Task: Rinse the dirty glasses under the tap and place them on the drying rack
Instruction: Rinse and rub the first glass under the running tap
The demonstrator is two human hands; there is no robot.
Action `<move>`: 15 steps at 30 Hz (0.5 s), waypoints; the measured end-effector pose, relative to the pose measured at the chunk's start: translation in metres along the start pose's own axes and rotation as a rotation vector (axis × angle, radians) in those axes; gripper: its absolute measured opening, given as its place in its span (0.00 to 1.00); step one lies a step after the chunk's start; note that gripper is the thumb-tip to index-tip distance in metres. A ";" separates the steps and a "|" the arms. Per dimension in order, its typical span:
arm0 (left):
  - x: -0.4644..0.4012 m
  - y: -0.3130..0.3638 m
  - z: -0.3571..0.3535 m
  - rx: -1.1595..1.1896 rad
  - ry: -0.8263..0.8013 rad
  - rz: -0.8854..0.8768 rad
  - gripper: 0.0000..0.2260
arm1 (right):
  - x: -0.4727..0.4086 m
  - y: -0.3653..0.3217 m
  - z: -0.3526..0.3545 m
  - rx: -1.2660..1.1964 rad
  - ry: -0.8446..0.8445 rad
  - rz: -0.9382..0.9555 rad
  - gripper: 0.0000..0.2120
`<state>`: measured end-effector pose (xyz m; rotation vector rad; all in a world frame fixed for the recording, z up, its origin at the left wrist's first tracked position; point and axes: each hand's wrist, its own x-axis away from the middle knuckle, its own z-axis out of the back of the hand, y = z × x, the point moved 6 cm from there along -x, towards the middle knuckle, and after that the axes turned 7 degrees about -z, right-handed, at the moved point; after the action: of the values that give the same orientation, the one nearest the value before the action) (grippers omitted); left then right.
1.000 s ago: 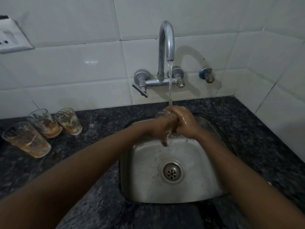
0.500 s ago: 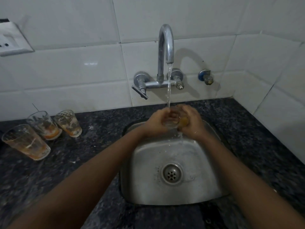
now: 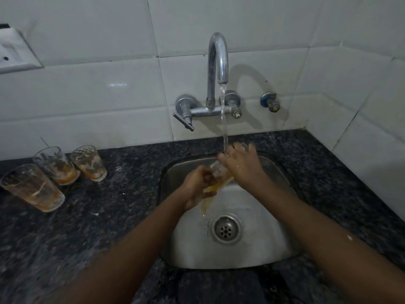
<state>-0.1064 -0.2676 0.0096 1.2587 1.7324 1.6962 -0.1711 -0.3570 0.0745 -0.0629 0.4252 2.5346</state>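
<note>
Water is running in a thin stream from the curved tap (image 3: 215, 62) down onto the hands over the steel sink (image 3: 258, 249).

Left hand (image 3: 198, 187) is gripping the lower end of a glass (image 3: 219, 175), fingers closed around it. The glass is lying tilted, mouth end lower left, base end up toward the right hand. Orange-brown liquid is spilling from it and falling toward the drain (image 3: 226, 229).

Right hand (image 3: 240, 164) is pressing on the upper end of the same glass, fingers spread, directly under the stream. How firmly it is clamping is not clear; the fingers are blurred and cover that end.

Both hands are working close together on the one glass, above the back half of the basin.

Three more dirty glasses are standing upright on the dark speckled counter (image 3: 109, 216), well to the left of the sink: a large glass (image 3: 32, 187) nearest the camera, a middle glass (image 3: 55, 165) behind it, and a small patterned glass (image 3: 88, 162) to the right of that. All are showing orange residue at the bottom. The middle and small ones are standing just beside each other.

White tiled wall (image 3: 87, 95) is running behind; a switch plate (image 3: 15, 53) is sitting at the upper left.
</note>
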 end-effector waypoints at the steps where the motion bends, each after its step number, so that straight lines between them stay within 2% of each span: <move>1: -0.001 -0.003 0.000 0.095 0.057 0.040 0.17 | 0.002 -0.004 0.002 0.073 0.022 0.022 0.21; 3: -0.004 -0.004 -0.003 0.215 0.161 0.076 0.20 | 0.000 -0.012 0.006 0.196 0.172 0.029 0.17; 5: -0.007 -0.001 -0.008 0.243 0.239 0.050 0.19 | 0.005 -0.021 0.016 0.222 0.247 0.025 0.14; 7: -0.010 0.008 -0.011 0.184 0.290 -0.021 0.18 | 0.006 -0.028 0.010 0.182 0.162 0.063 0.19; 9: -0.013 0.016 -0.006 0.003 0.377 -0.115 0.19 | 0.013 -0.029 0.002 0.054 -0.015 0.064 0.32; 12: -0.012 0.032 0.003 -0.264 0.499 -0.304 0.16 | 0.014 -0.019 -0.003 -0.331 -0.074 0.066 0.46; 13: -0.010 0.037 0.003 -0.276 0.480 -0.366 0.15 | 0.014 -0.014 -0.005 -0.541 -0.161 0.061 0.48; 15: -0.007 0.043 -0.002 -0.212 0.368 -0.461 0.15 | 0.017 -0.005 -0.018 -1.205 -0.479 -0.013 0.49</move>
<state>-0.0908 -0.2803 0.0477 0.4243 1.7989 1.8328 -0.1834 -0.3495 0.0539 0.0903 -1.2711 2.3027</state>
